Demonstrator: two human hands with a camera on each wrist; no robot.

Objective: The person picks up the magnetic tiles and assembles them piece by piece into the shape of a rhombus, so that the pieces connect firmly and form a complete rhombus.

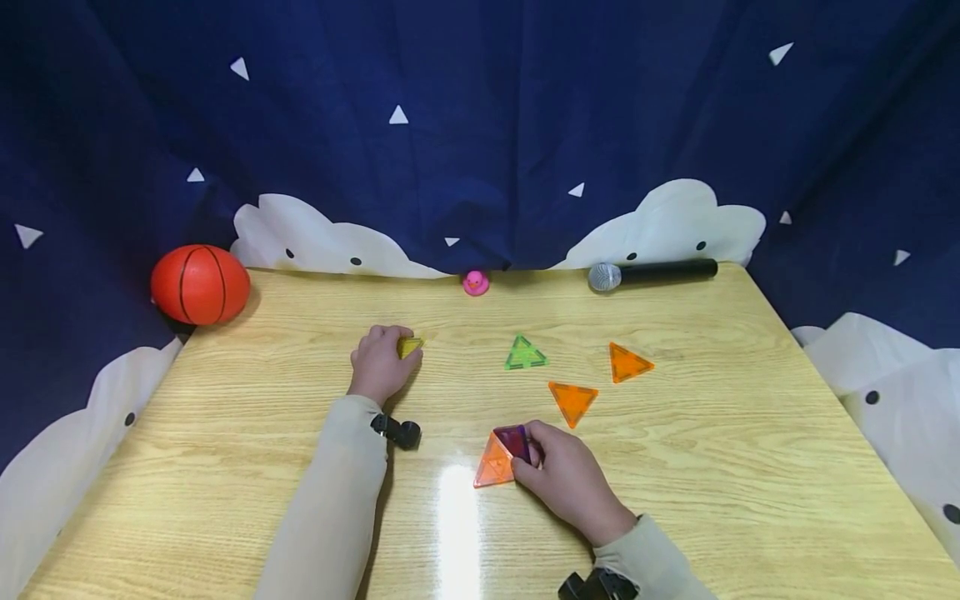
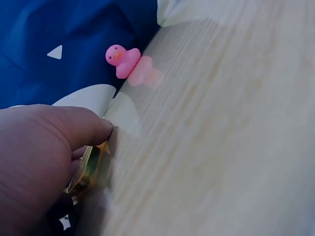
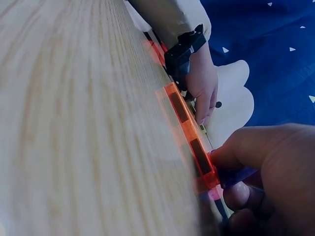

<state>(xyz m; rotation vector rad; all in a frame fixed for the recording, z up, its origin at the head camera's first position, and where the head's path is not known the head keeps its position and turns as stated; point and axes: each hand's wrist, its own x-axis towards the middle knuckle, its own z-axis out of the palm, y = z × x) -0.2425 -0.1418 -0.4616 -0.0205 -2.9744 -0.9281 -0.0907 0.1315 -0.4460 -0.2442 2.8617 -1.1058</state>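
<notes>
My left hand (image 1: pixel 382 362) pinches a yellow triangular magnetic tile (image 1: pixel 409 346) on the table; thumb and fingers cover part of it. In the left wrist view the yellow tile (image 2: pixel 89 169) shows edge-on beneath the thumb. Nearer the front, my right hand (image 1: pixel 566 477) grips a purple triangular magnetic tile (image 1: pixel 513 442) by its right side. Its left edge lies against an orange magnetic tile (image 1: pixel 493 463), flat on the wood. Dark strips line the edge of that orange tile (image 3: pixel 189 135) in the right wrist view, where the right thumb is close to it.
Beyond the right hand lie a green triangular tile (image 1: pixel 525 354) and two orange ones, a nearer orange tile (image 1: pixel 573 402) and a farther orange tile (image 1: pixel 628 363). Along the back edge are a red ball (image 1: pixel 200 285), a pink duck (image 1: pixel 476 283) and a microphone (image 1: pixel 652 273), before a blue curtain (image 1: pixel 480 125).
</notes>
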